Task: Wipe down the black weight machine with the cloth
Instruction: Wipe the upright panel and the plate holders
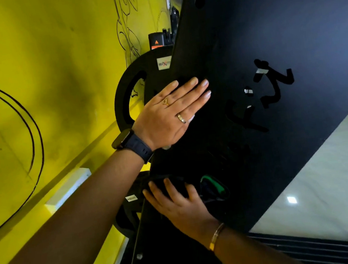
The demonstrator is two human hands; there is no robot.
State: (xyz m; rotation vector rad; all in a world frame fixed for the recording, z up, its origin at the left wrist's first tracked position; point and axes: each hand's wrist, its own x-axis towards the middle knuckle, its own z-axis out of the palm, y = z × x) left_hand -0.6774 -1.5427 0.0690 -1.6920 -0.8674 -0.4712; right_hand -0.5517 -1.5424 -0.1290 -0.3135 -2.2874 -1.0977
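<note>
Pressing black weight machine (266, 31), left hand (166, 117) flat, right hand (183, 208) below, spread over cloth (181, 186)

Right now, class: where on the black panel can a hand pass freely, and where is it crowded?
Free: the panel above the letters; the strip between left hand and right hand. Crowded: the edge by the plate and wall.
</note>
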